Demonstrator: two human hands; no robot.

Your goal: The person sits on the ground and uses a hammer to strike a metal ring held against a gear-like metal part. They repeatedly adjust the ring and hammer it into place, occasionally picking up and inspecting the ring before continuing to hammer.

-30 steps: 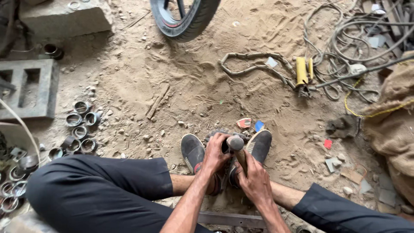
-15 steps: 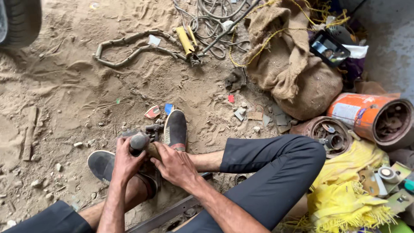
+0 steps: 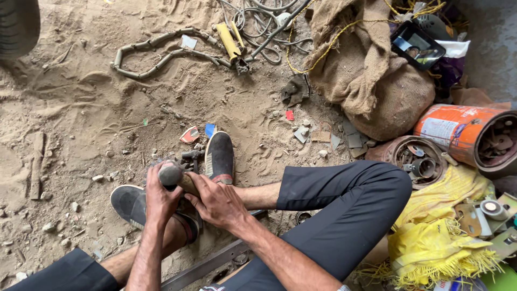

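A grey cylindrical part (image 3: 171,175) is gripped between the black shoes (image 3: 219,157): left hand (image 3: 160,198) fingers clamped on it, right hand (image 3: 214,200) closed beside. A steady hold is judged necessary.

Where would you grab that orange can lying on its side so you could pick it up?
Best around the round orange body of the can, coming down from above. It lies on its side with its open mouth to the right, full of metal bits, so lifting level should keep them in. The cloth sack crowds its left end.
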